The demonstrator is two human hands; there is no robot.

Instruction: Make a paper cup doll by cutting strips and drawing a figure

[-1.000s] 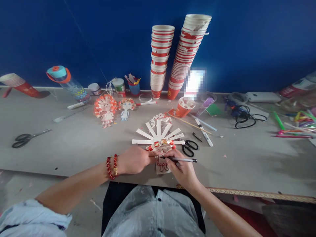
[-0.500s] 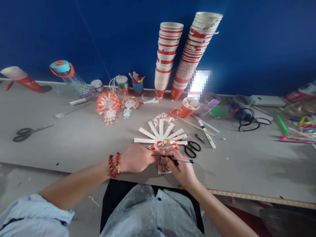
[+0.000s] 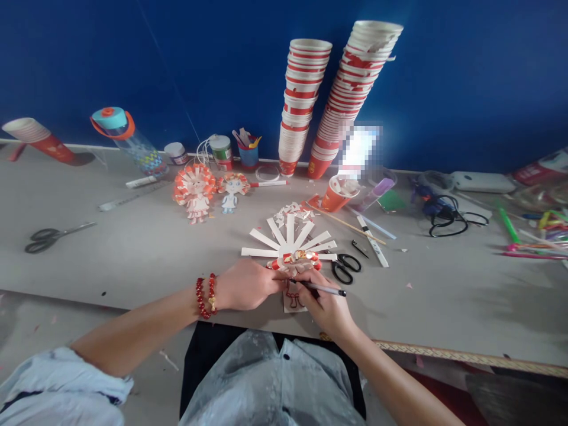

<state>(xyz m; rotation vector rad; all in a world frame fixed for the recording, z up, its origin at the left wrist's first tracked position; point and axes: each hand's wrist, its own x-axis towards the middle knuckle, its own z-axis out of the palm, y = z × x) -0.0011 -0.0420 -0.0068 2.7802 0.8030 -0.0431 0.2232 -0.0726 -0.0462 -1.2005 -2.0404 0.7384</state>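
My right hand (image 3: 326, 302) is closed around a pen (image 3: 326, 289) with a dark cap end and a pale barrel. Its tip is hidden by the fingers over a white paper piece (image 3: 293, 302) bearing a dark red drawn outline. My left hand (image 3: 248, 285), mostly curled with a finger reaching forward, presses the upper part of that paper doll. Curled red, white and gold strips (image 3: 296, 259) top the doll, partly covered by both hands. Just beyond fans a cut paper cup (image 3: 289, 234) with straight white strips. Black-handled scissors (image 3: 346, 269) lie right of it.
Paper scraps (image 3: 293, 214) lie behind the fan. Two finished paper dolls (image 3: 195, 195) stand back left, near a water bottle (image 3: 128, 139). Tall cup stacks (image 3: 304, 106) rise by the blue wall, beside a lit phone screen (image 3: 357, 151). Other scissors (image 3: 47, 239) rest far left; a marker (image 3: 373, 242) lies right.
The pen's back end has shifted slightly left and down as my right hand moves a little. My left hand stays in place, and the view has shifted very slightly.
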